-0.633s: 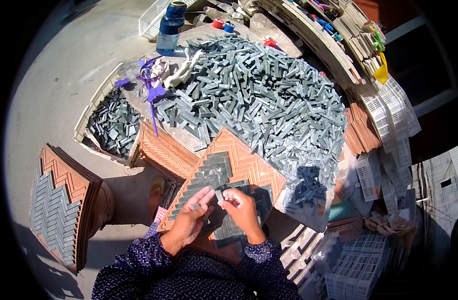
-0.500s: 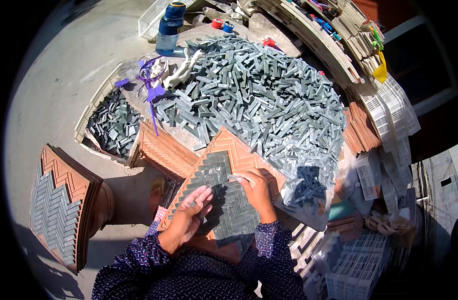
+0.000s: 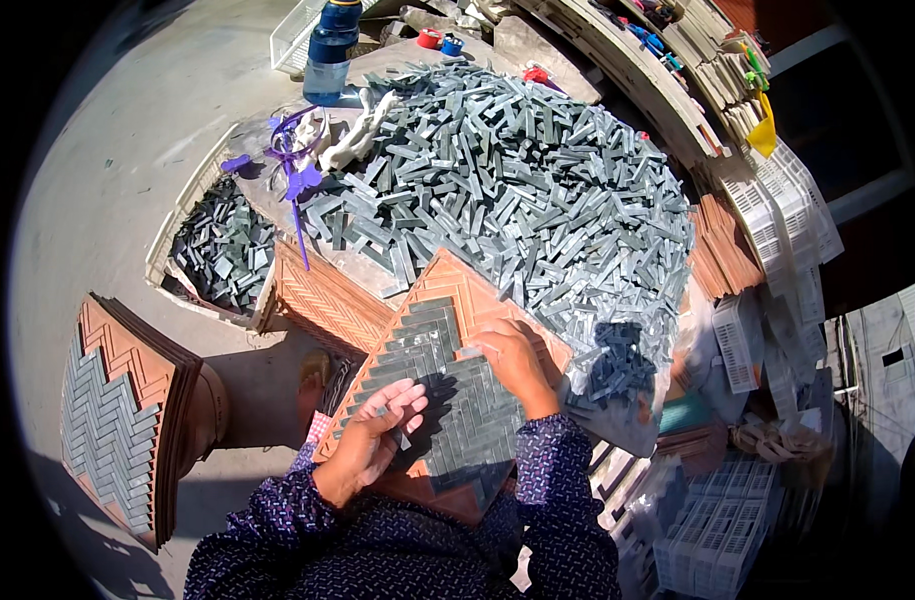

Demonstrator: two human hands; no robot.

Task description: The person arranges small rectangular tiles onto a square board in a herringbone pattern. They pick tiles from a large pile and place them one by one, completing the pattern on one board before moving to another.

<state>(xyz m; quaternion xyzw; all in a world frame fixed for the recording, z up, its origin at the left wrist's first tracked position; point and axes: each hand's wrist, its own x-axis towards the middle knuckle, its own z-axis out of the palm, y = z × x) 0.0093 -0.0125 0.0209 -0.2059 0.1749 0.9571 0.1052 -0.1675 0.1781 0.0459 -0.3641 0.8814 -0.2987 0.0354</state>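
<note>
A terracotta-coloured tray (image 3: pixel 447 280) with herringbone grooves lies tilted before me, partly filled with dark grey stone strips (image 3: pixel 417 345). My right hand (image 3: pixel 514 365) is over its upper right part, fingers pinched together at a small pale strip end by the edge of the laid rows. The fingers hide most of that strip. My left hand (image 3: pixel 377 440) hovers above the tray's left side, palm turned inward and fingers half curled. A small pale-edged piece, apparently a stone strip, shows against its palm. Beyond the tray is a large heap of loose stone strips (image 3: pixel 517 170).
At left, a partly filled tray (image 3: pixel 112 420) tops a stack on a round support. A crate (image 3: pixel 162 235) holds stone pieces. A blue bottle (image 3: pixel 331 50) and purple ribbon (image 3: pixel 299 180) are beyond. White plastic baskets (image 3: pixel 712 530) and brown trays (image 3: pixel 719 245) stand at right.
My right hand has moved slightly up and right; its fingers now cover more of the strip at the laid rows. My left hand has barely moved, and a paler edge shows at its palm.
</note>
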